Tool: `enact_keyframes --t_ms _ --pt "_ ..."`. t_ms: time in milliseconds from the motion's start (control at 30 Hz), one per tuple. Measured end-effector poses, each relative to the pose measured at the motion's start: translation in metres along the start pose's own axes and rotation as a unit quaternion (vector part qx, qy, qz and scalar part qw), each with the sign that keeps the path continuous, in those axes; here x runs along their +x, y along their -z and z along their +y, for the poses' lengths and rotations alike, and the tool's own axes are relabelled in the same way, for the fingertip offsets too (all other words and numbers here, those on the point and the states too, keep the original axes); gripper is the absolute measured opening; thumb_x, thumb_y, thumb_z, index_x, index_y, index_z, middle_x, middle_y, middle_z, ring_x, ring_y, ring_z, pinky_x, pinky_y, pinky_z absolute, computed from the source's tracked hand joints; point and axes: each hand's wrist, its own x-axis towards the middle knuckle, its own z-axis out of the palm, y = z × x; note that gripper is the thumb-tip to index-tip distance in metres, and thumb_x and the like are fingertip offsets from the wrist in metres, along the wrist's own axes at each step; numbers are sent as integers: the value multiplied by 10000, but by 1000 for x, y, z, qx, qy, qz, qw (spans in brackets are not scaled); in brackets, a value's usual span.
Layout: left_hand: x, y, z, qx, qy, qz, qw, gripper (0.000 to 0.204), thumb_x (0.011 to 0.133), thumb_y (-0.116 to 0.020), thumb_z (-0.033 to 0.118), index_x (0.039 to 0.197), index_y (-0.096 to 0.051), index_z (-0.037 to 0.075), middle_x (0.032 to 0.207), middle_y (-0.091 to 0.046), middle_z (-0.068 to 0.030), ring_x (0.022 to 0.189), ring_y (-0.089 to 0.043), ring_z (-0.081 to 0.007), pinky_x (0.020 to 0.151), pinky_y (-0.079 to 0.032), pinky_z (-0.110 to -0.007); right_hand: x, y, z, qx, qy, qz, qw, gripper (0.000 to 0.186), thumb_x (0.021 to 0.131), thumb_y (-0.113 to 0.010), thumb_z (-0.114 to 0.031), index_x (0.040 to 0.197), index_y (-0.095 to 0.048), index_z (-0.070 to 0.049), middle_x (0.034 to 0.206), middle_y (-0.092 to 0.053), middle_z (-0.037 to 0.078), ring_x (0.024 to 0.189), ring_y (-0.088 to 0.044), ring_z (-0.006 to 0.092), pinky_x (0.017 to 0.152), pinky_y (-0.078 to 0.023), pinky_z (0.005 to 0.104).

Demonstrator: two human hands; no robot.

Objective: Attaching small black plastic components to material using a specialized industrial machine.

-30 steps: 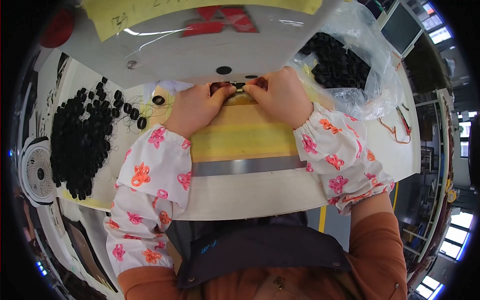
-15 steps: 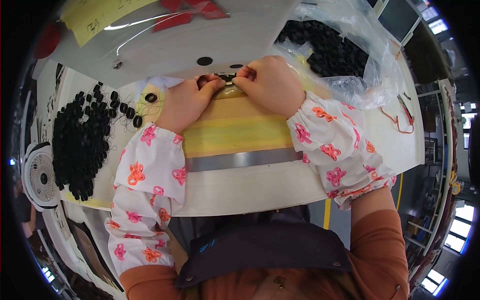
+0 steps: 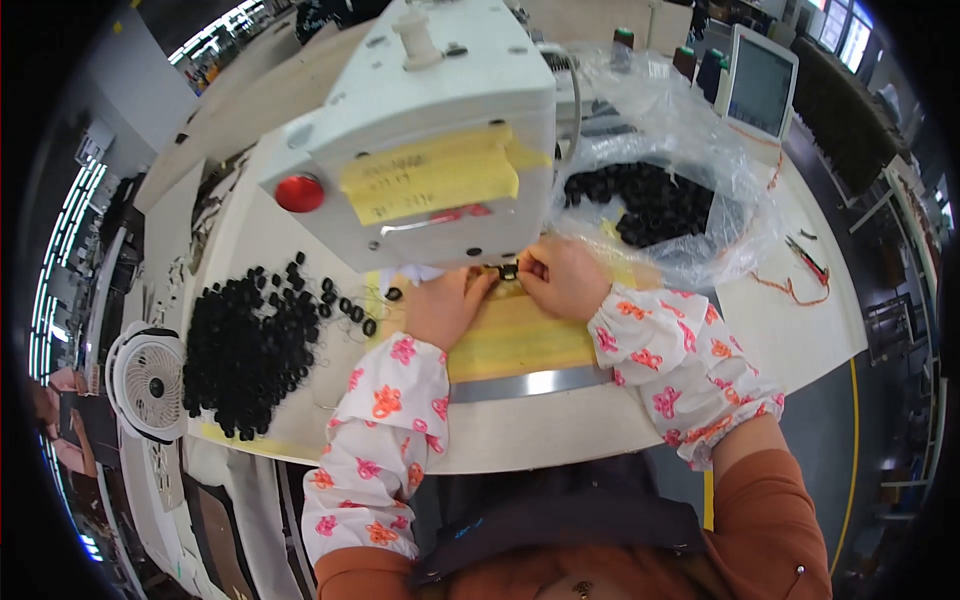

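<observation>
Beneath the head of a white sewing machine (image 3: 450, 95) with a red knob and yellow paper notes, a small black piece (image 3: 508, 271) is held at the needle area. My left hand (image 3: 448, 305) pinches at its left side, fingertips partly hidden. My right hand (image 3: 565, 282) is closed, pinching its right side. Both wrists wear white flowered sleeve covers and lie over a yellow-taped work plate (image 3: 520, 345) with a metal front strip. A heap of small black loops (image 3: 240, 355) with loose threads covers the table's left.
A clear plastic bag (image 3: 735, 215) of black loops lies right, near thread cones (image 3: 713, 75), a screen (image 3: 758, 85) and snips (image 3: 808, 258) with orange cord. A white fan (image 3: 150, 385) stands at the left edge; a co-worker in pink (image 3: 70, 445) is beyond.
The view has tilted up, showing more of the machine and room, so things appear lower in the picture. My hands stay pinched at the black piece under the machine head.
</observation>
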Motion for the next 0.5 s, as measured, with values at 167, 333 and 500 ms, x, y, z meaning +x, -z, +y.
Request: enact_keyframes --t_ms 167,333,500 --pt "-23 14 21 -132 -111 -41 984 138 796 -533 211 868 -605 118 637 -576 -120 577 -557 -317 510 -432 -394 -12 3 -13 8 -72 2 997 222 694 -686 -141 772 -560 24 617 -560 62 535 -548 127 493 -437 248" --pt "-39 24 37 -244 -122 -54 961 159 784 -554 178 915 -613 108 650 -576 -122 575 -554 -313 524 -445 -375 -9 17 -28 203 -207 -126 949 251 682 -692 -173 771 -548 13 617 -575 68 572 -580 141 508 -460 271" --pt "-31 32 35 -290 -123 -59 947 121 793 -549 160 818 -634 77 636 -564 -117 535 -539 -276 495 -422 -325 -13 13 -18 341 -309 -145 876 181 716 -647 -92 822 -533 1 639 -572 42 599 -580 109 518 -458 243"
